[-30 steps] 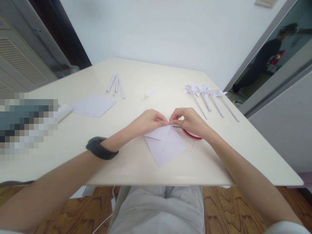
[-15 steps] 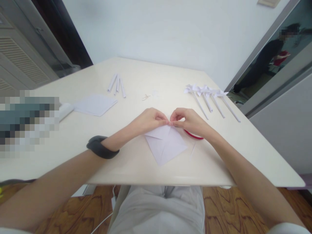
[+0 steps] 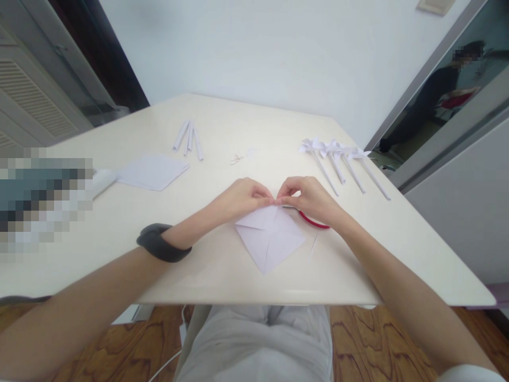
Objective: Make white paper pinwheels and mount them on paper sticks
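Observation:
A white paper square (image 3: 274,241) with slits cut from its corners lies turned like a diamond near the table's front edge. At its far corner, my left hand (image 3: 251,195) pinches the paper between thumb and forefinger. My right hand (image 3: 304,195) pinches the same corner, its fingertips touching those of the left. Partly hidden beneath my right hand are scissors with a red handle (image 3: 314,220). To the right of the square lies a thin paper strip (image 3: 313,245).
Rolled paper tubes (image 3: 189,139) and a stack of paper sheets (image 3: 153,172) lie at the left. Several paper pinwheels on sticks (image 3: 338,151) rest at the right. Small scraps (image 3: 237,159) sit mid-table. A person (image 3: 433,90) is beyond the doorway.
Both hands keep their pinch on the far corner. The near part of the paper has shifted slightly, and its slits show more clearly. The camera view has moved a little.

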Available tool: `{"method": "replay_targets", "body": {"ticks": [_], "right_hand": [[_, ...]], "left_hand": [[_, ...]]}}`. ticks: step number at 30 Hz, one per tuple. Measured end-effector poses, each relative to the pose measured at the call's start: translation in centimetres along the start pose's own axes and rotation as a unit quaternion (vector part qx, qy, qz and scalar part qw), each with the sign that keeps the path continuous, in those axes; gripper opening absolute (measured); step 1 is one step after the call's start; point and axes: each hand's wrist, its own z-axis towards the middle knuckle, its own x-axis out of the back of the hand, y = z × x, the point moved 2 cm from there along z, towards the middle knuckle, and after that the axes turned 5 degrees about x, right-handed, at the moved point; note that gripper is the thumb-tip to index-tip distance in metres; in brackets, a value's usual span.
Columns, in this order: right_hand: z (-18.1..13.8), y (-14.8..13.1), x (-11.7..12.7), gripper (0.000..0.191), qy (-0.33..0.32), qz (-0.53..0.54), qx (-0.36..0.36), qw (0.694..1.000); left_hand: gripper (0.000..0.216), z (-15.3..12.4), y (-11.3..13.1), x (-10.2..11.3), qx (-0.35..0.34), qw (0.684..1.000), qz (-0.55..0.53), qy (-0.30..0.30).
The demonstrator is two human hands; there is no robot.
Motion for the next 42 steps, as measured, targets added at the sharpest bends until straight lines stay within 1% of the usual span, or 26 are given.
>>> {"method": "replay_targets", "body": {"ticks": [4, 11, 18, 23, 30, 38, 42], "right_hand": [[0.0, 0.05, -0.08, 0.009, 0.002, -0.012, 0.014, 1.0], [-0.08, 0.09, -0.29, 0.009, -0.007, -0.001, 0.033, 0.999], [-0.11, 0.14, -0.27, 0.01, -0.013, 0.006, 0.028, 1.0], [-0.17, 0.21, -0.15, 0.011, -0.019, 0.0, 0.023, 1.0], [-0.4, 0.37, 0.03, 0.016, -0.05, -0.006, 0.002, 0.999], [-0.34, 0.81, -0.19, 0.008, -0.052, 0.013, 0.01, 0.999], [-0.33, 0.87, -0.09, 0.007, -0.047, 0.01, 0.011, 0.999]], "left_hand": [[0.042, -0.01, -0.11, -0.09, 0.001, 1.0, -0.001, -0.003], [0.039, 0.13, -0.21, -0.18, -0.014, 1.0, 0.0, -0.003], [0.031, 0.08, 0.1, -0.12, -0.022, 1.0, 0.004, 0.004], [0.026, 0.1, 0.13, -0.18, -0.015, 1.0, -0.001, -0.004], [0.027, 0.16, 0.16, -0.32, 0.006, 1.0, -0.004, -0.016], [0.026, 0.3, 0.15, -0.24, 0.017, 1.0, -0.002, -0.014], [0.026, 0.33, 0.29, -0.15, 0.006, 1.0, -0.005, -0.009]]}}
